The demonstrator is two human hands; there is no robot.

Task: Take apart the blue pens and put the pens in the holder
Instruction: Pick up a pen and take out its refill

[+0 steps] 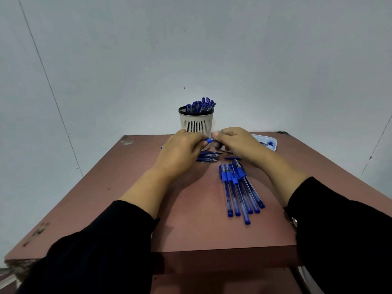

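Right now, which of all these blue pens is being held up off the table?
The pen pinched between the left hand and right hand, before the holder; the others lie flat or stand inside it.

Black long sleeves (110, 240) on both arms, pushed back, forearms bare.

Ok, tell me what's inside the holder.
The holder has a bunch of blue pens standing in it, their tops poking above the rim. Their lower parts are hidden by its wall, so the count is unclear.
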